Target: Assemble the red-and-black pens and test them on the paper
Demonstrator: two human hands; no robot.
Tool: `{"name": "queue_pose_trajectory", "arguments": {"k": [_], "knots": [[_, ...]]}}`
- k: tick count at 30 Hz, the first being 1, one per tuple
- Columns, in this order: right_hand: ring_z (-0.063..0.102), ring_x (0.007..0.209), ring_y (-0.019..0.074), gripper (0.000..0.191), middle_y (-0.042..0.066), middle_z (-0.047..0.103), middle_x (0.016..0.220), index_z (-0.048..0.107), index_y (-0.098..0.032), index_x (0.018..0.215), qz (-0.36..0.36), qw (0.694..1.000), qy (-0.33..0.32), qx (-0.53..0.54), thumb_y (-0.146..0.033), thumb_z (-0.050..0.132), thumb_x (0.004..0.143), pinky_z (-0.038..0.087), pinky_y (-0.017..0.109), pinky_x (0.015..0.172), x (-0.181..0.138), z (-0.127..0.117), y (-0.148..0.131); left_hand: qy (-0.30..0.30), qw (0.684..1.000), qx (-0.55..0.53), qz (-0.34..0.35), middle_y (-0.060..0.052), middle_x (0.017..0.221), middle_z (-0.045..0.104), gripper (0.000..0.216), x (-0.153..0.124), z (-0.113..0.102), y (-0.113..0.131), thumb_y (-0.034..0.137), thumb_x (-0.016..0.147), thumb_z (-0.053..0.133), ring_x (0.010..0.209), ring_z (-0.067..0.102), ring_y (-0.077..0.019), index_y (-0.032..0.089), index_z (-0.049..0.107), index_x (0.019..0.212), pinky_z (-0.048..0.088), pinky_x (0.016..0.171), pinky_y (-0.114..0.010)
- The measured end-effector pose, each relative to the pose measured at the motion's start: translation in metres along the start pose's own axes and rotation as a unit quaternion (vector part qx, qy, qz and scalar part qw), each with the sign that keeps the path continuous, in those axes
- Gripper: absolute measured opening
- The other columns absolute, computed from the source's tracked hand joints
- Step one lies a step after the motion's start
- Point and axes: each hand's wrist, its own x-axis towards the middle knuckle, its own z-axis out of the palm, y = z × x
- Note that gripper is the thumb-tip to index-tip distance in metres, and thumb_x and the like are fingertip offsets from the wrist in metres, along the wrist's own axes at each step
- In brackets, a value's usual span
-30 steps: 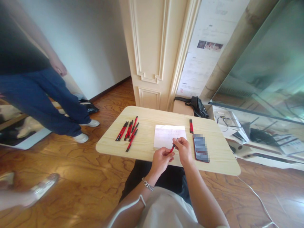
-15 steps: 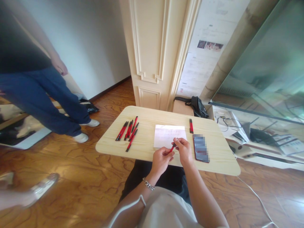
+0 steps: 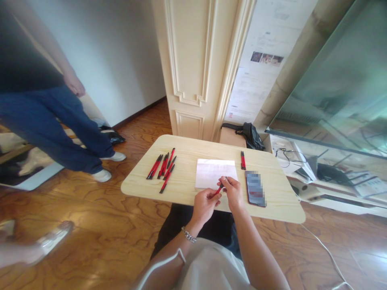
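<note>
Both my hands hold one red and black pen (image 3: 219,189) above the near edge of the small wooden table (image 3: 184,150). My left hand (image 3: 204,204) pinches its red lower part, and a chain bracelet circles that wrist. At the black upper end, the fingers of my right hand (image 3: 233,191) are closed. Behind the pen lies a sheet of white paper (image 3: 211,171). Several red and black pens (image 3: 165,165) are grouped on the left side of the tabletop. Two more pens (image 3: 243,160) lie side by side at the right, beyond a phone (image 3: 255,188).
A person (image 3: 57,117) in dark trousers stands to the left, and another person's shoe (image 3: 57,237) shows at lower left. Behind the table are a cream panelled door (image 3: 193,52) and a black bag (image 3: 252,135). A white cable (image 3: 326,251) runs over the floor at right.
Hardly anything differs. Both hands keep their hold on the pen with only a tiny shift of the fingers, and the whole view has drifted very slightly.
</note>
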Motion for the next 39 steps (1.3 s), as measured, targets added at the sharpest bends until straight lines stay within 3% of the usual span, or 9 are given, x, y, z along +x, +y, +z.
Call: {"name": "queue_pose_trajectory", "arguments": {"k": [10,14,18,22,26,30,35,39], "knots": [[0.059,0.064,0.0154,0.038,0.005,0.069,0.074,0.068,-0.018,0.083,0.019,1.000,-0.013,0.014,-0.055,0.061,0.076,0.040,0.026,0.056,0.001,0.002,0.004,-0.011,1.000,0.008,-0.008,-0.004,0.068,0.069,0.030,0.002,-0.003,0.003,0.044,0.072,0.071,0.056,0.065,-0.0154,0.016,0.067,0.081,0.051,0.055,-0.025],[0.058,0.065,0.0148,0.041,0.005,0.067,0.077,0.068,-0.018,0.092,0.012,0.999,-0.038,0.026,-0.055,0.059,0.078,0.043,0.026,0.057,0.002,0.000,0.003,-0.042,0.998,-0.029,-0.029,-0.007,0.074,0.070,0.036,0.005,-0.003,0.005,0.048,0.072,0.070,0.059,0.066,-0.0163,0.015,0.065,0.085,0.053,0.058,-0.027],[0.060,0.072,0.0174,0.046,0.006,0.067,0.085,0.066,-0.019,0.099,-0.007,0.999,-0.038,0.024,-0.059,0.054,0.080,0.045,0.027,0.058,0.000,-0.005,0.005,-0.040,0.994,-0.098,0.005,-0.011,0.086,0.072,0.040,0.012,-0.002,0.017,0.051,0.078,0.063,0.074,0.069,-0.0194,0.016,0.058,0.096,0.055,0.069,-0.031],[0.056,0.068,0.0156,0.038,0.003,0.063,0.075,0.065,-0.020,0.090,-0.031,0.999,0.008,0.011,-0.056,0.058,0.079,0.043,0.026,0.057,-0.010,-0.007,0.011,0.004,0.987,-0.155,0.036,-0.012,0.099,0.071,0.039,0.020,-0.003,0.035,0.050,0.076,0.066,0.094,0.067,-0.0219,0.018,0.053,0.094,0.052,0.082,-0.034],[0.050,0.057,0.0119,0.029,-0.001,0.056,0.066,0.062,-0.022,0.093,0.015,0.989,-0.029,0.145,-0.047,0.066,0.077,0.041,0.025,0.054,-0.024,0.004,0.016,-0.003,0.986,-0.165,0.036,-0.012,0.100,0.071,0.038,0.022,0.003,0.040,0.047,0.075,0.069,0.098,0.066,-0.0236,0.016,0.057,0.092,0.050,0.085,-0.034],[0.054,0.061,0.0128,0.023,0.001,0.060,0.072,0.063,-0.023,0.087,0.039,0.964,-0.004,0.262,-0.045,0.064,0.079,0.045,0.027,0.057,-0.023,0.014,0.016,-0.024,0.987,-0.153,0.048,-0.013,0.106,0.070,0.036,0.018,0.011,0.034,0.042,0.073,0.072,0.098,0.065,-0.0243,0.014,0.064,0.095,0.051,0.086,-0.036],[0.061,0.079,0.0165,0.018,0.002,0.065,0.092,0.061,-0.025,0.085,0.043,0.938,0.026,0.343,-0.041,0.064,0.080,0.049,0.032,0.070,0.001,-0.006,0.008,-0.058,0.992,-0.099,0.047,-0.013,0.106,0.070,0.037,0.017,0.002,0.025,0.031,0.072,0.073,0.098,0.065,-0.0239,0.015,0.066,0.104,0.050,0.089,-0.037],[0.058,0.072,0.0142,0.014,-0.001,0.060,0.076,0.060,-0.026,0.086,0.004,0.918,0.038,0.395,-0.038,0.064,0.080,0.049,0.034,0.074,0.027,-0.030,0.005,0.028,0.994,0.026,0.101,-0.010,0.099,0.071,0.022,0.023,-0.021,0.022,0.029,0.075,0.069,0.095,0.065,-0.0218,0.018,0.069,0.094,0.049,0.089,-0.034]]}}
